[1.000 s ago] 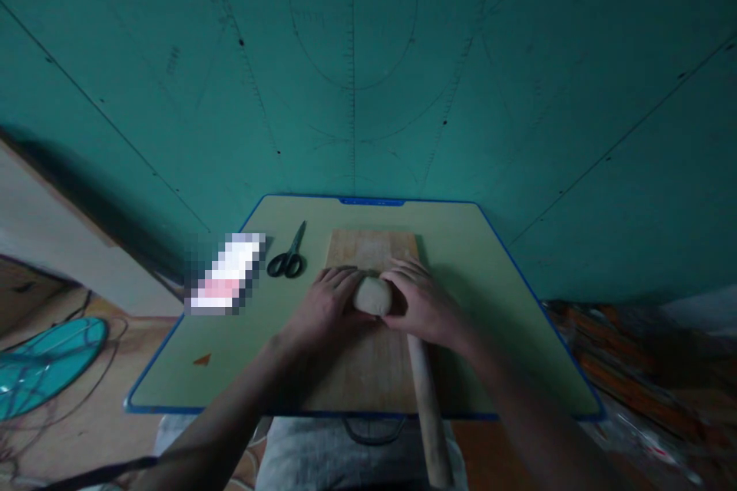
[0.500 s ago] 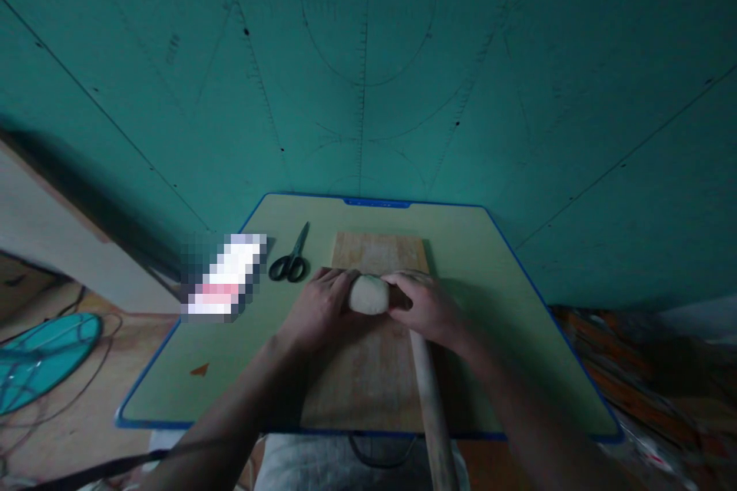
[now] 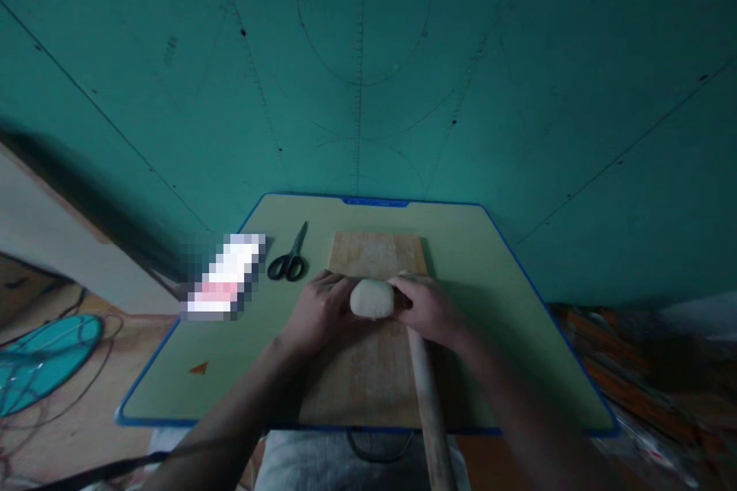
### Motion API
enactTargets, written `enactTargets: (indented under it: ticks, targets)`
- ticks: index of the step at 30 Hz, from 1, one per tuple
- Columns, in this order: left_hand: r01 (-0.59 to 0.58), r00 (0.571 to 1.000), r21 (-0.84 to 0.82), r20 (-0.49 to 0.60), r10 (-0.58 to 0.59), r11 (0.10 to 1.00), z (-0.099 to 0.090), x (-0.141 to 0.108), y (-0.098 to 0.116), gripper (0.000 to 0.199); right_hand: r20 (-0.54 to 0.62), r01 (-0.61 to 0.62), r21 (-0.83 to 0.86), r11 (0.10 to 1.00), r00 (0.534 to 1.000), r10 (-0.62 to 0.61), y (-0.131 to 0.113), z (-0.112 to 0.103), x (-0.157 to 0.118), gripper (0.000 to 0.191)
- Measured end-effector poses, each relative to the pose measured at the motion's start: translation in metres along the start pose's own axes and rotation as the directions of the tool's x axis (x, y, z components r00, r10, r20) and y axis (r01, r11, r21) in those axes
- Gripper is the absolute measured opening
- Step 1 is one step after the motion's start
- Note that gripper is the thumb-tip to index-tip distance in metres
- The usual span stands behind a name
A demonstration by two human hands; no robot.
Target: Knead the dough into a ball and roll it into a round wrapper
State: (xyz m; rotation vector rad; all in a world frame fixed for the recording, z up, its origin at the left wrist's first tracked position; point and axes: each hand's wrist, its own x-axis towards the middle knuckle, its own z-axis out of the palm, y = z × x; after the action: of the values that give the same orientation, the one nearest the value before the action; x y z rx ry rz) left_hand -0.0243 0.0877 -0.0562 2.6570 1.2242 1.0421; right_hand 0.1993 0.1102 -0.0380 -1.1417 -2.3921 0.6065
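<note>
A pale, rounded lump of dough [image 3: 372,299] is held between both hands above a wooden board [image 3: 374,391]. My left hand [image 3: 324,305] has its fingers closed on the lump's left side. On the other side, my right hand [image 3: 424,307] grips it with bent fingers and thumb. A long wooden rod [image 3: 427,406] lies along the board's right edge, running from under my right hand past the table's front edge.
Black scissors [image 3: 289,265] lie left of the board on the blue-edged table [image 3: 495,253]. Farther left is a pixelated white and pink rectangle [image 3: 224,280]. A small orange triangle [image 3: 199,368] lies near the front left. Behind the table stands a green wall [image 3: 357,54].
The lump sits slightly lower and looks a little wider. My hands have moved slightly toward me with it, and the view has shifted a little.
</note>
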Motion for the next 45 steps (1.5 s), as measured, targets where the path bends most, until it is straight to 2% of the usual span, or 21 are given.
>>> enactTargets:
  ticks: [4,7,10,13,16,18,20,23,25,28,31,34,35,37,39,41,45]
  targets:
    - [-0.005,0.999,-0.032,-0.043,0.004,0.999,0.002,-0.002,-0.003,0.023,-0.026,-0.029,-0.036,0.999,0.999,0.028,-0.003,0.0,0.001,0.008]
    - [0.106,0.992,-0.09,-0.057,-0.111,0.99,0.005,-0.005,-0.004,0.032,-0.067,-0.047,-0.004,0.999,0.997,0.046,-0.006,0.002,0.003,0.006]
    - [0.244,0.967,-0.171,-0.024,-0.252,0.955,0.008,-0.007,-0.001,0.05,-0.104,-0.057,0.03,0.998,0.993,0.06,-0.005,0.006,0.003,0.02]
    - [0.372,0.928,-0.216,0.069,-0.366,0.903,0.004,-0.001,0.007,0.052,-0.17,0.013,0.088,0.996,0.985,0.002,-0.004,0.008,0.001,0.035]
    - [0.47,0.883,-0.303,0.16,-0.441,0.829,-0.003,0.012,0.017,0.047,-0.285,0.166,0.218,0.962,0.953,-0.1,-0.005,0.007,-0.001,0.038]
    - [0.489,0.871,-0.409,0.193,-0.451,0.77,-0.005,0.023,0.024,0.046,-0.378,0.241,0.276,0.93,0.917,-0.125,-0.007,0.006,-0.002,0.039]
    - [0.482,0.872,-0.525,0.207,-0.444,0.701,-0.003,0.033,0.031,0.047,-0.449,0.259,0.293,0.92,0.887,-0.107,-0.008,0.004,-0.003,0.037]
    - [0.453,0.877,-0.651,0.202,-0.436,0.609,0.009,0.04,0.04,0.042,-0.493,0.238,0.293,0.926,0.867,-0.067,-0.009,0.004,-0.003,0.033]
    - [0.452,0.872,-0.677,0.198,-0.447,0.581,0.017,0.04,0.042,0.039,-0.506,0.23,0.295,0.927,0.861,-0.053,-0.01,0.005,-0.004,0.029]
    - [0.464,0.871,-0.652,0.209,-0.445,0.6,0.024,0.033,0.041,0.041,-0.524,0.239,0.293,0.926,0.85,-0.054,-0.012,0.007,-0.005,0.02]
    - [0.496,0.861,-0.558,0.22,-0.458,0.665,0.022,0.027,0.04,0.04,-0.528,0.246,0.279,0.928,0.847,-0.065,-0.014,0.008,-0.004,0.016]
    - [0.549,0.835,-0.357,0.2,-0.512,0.756,0.019,0.026,0.043,0.039,-0.547,0.152,0.314,0.937,0.836,0.047,-0.015,0.007,-0.001,0.021]
    - [0.545,0.838,-0.288,0.18,-0.515,0.787,0.019,0.026,0.043,0.04,-0.531,0.088,0.348,0.933,0.839,0.119,-0.016,0.006,0.0,0.024]
    - [0.508,0.861,-0.18,0.127,-0.492,0.843,0.02,0.027,0.044,0.042,-0.415,-0.063,0.41,0.91,0.876,0.247,-0.018,0.004,0.002,0.029]
    - [0.469,0.883,-0.11,0.073,-0.464,0.876,0.024,0.026,0.041,0.044,-0.241,-0.183,0.413,0.892,0.923,0.301,-0.022,0.001,0.006,0.032]
    - [0.457,0.889,-0.058,0.042,-0.456,0.887,0.028,0.024,0.038,0.045,-0.114,-0.25,0.37,0.895,0.944,0.311,-0.027,0.0,0.01,0.035]
    - [0.466,0.884,-0.004,0.039,-0.466,0.885,0.031,0.02,0.032,0.043,-0.093,-0.283,0.277,0.918,0.943,0.319,-0.033,0.003,0.021,0.046]
